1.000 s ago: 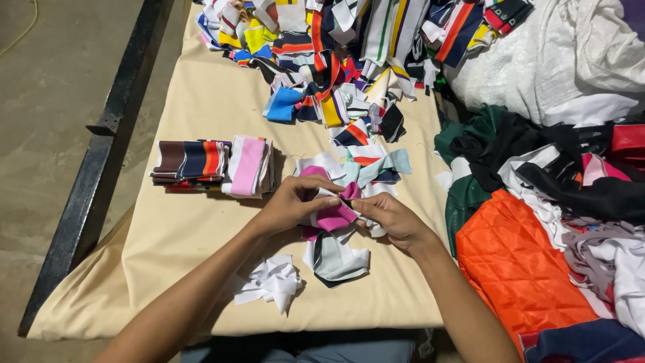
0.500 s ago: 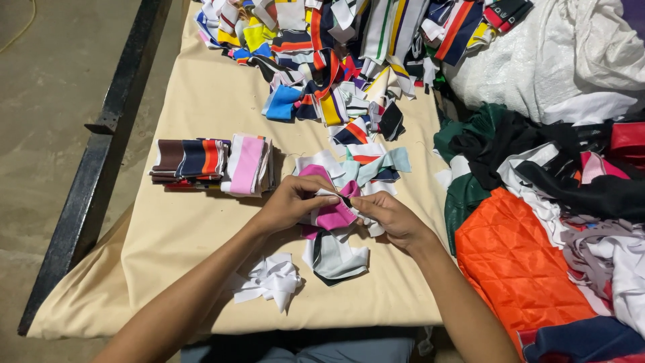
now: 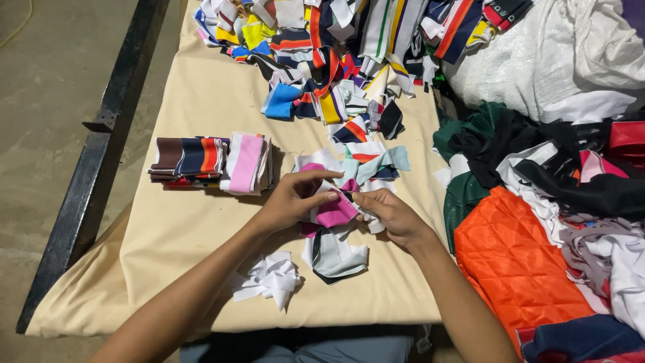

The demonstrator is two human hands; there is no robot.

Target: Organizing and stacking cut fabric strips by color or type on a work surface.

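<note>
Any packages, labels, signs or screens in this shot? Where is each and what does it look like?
Big white woven sack: far right of the cloth-covered table, bulging, crinkled; the only package.
No labels, signs or screens can be made out; the left hand and right hand hold a pink fabric strip, not a tag.

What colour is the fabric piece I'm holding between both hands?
Bright pink; the fabric piece sits between the left hand and right hand, clearest in the head view.

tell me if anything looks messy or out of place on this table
Only the stack of folded strips is tidy. The scraps at the far end lie jumbled, and a crumpled white scrap sits alone near the table's front edge.
</note>
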